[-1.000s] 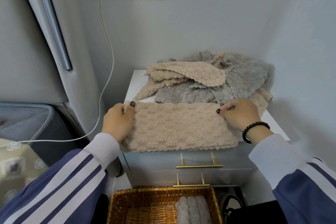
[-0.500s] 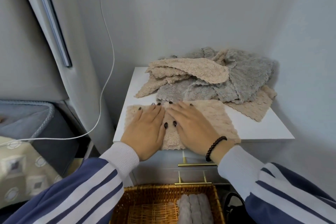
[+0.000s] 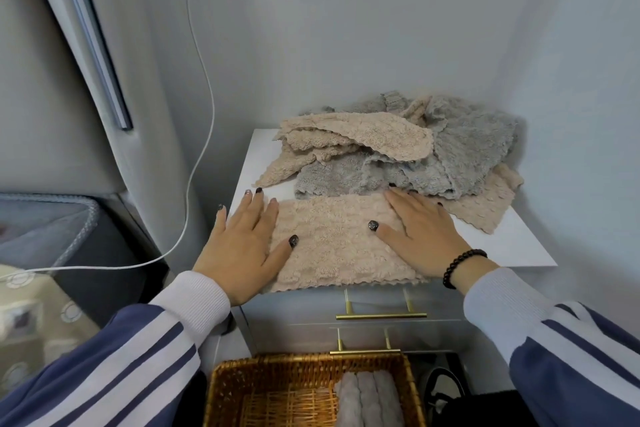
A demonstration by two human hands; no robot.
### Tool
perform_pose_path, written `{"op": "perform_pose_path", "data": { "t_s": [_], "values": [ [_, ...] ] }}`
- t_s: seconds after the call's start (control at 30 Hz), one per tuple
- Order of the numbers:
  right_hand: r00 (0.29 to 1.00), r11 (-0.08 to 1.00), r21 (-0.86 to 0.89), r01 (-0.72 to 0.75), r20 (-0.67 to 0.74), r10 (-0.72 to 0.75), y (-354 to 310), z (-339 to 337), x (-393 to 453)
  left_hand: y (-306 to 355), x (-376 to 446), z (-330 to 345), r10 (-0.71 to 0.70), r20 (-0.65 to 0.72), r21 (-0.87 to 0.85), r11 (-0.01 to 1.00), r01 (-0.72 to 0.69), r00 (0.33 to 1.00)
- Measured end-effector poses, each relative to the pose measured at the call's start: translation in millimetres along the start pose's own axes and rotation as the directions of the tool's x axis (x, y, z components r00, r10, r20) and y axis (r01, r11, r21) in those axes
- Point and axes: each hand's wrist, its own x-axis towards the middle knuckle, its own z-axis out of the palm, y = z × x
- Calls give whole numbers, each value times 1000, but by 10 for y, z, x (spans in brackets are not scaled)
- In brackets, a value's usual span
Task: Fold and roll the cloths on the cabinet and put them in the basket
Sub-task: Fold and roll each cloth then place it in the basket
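A beige fluffy cloth (image 3: 337, 243), folded into a strip, lies flat along the front edge of the white cabinet top (image 3: 512, 246). My left hand (image 3: 244, 246) presses flat on its left end, fingers straight and spread. On the strip's right end my right hand (image 3: 420, 232) lies flat too, a dark bead bracelet on its wrist. Behind the strip sits a loose pile of beige and grey cloths (image 3: 415, 152). Below the cabinet stands a wicker basket (image 3: 228, 388) holding three rolled grey cloths (image 3: 369, 399).
The cabinet fills a corner, with walls close behind and on the right. Gold drawer handles (image 3: 381, 315) face me. A white cable (image 3: 199, 87) hangs from the wall sockets at left. Bedding (image 3: 38, 308) lies at lower left, and a dark object (image 3: 446, 388) sits right of the basket.
My hands have slid apart from the middle of the beige strip to its two ends, flattening it. A second ago they pinched its far corners.
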Motion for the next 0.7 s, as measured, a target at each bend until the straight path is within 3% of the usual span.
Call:
{"op": "perform_pose_path", "data": {
  "t_s": [0.13,0.23,0.3,0.43,0.5,0.53,0.6,0.7],
  "values": [
    [989,994,73,-83,-117,91,23,-93,43,101,-73,-22,166,-139,22,986,-165,976],
    [978,976,118,-182,-84,193,88,-183,54,159,-100,-6,241,-113,-56,967,-249,964],
    [982,942,289,-174,-26,190,123,-265,20,197,-97,15,278,-101,-55,957,-285,955],
    [967,617,757,-213,74,243,187,-406,-54,222,-41,45,274,-61,-50,959,-277,960],
    [938,418,859,-296,178,298,233,-385,-76,244,-13,69,253,-36,-49,966,-254,967],
    [926,391,858,-334,222,306,239,-350,-98,264,-6,75,240,-29,-51,969,-241,970],
    [901,446,795,-411,280,332,242,-271,-165,318,3,74,222,-17,-32,974,-223,975],
    [896,447,792,-416,272,352,282,-262,-243,384,33,63,224,-15,-11,974,-225,974]
  ]
}}
